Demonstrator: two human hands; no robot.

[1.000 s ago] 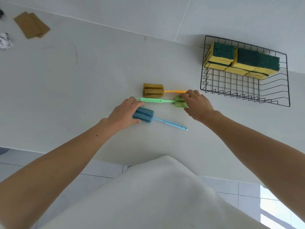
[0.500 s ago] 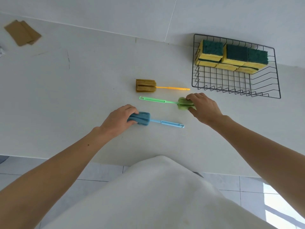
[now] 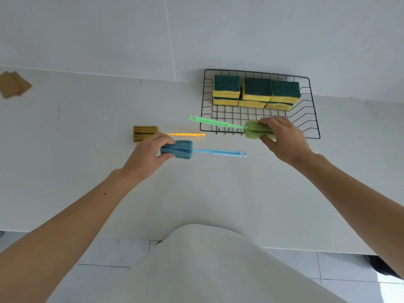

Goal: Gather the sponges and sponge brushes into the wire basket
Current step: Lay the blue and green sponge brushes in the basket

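My left hand (image 3: 145,157) grips the blue sponge brush (image 3: 181,149) by its foam head, lifted off the counter with the handle pointing right. My right hand (image 3: 284,138) holds the green sponge brush (image 3: 251,129) by its foam head, raised over the front edge of the black wire basket (image 3: 314,119), handle pointing left. Several yellow-and-green sponges (image 3: 258,92) are stacked along the basket's far side. A brown-headed sponge brush with a yellow handle (image 3: 145,132) lies on the white counter, just behind my left hand.
Two brown pads (image 3: 13,84) lie at the counter's far left. The white wall rises right behind the basket. The counter's front edge runs near my body, with tiled floor below.
Both hands have lifted their brushes off the counter. The right hand carried the green brush up and right to the basket's front edge; the left raised the blue brush.
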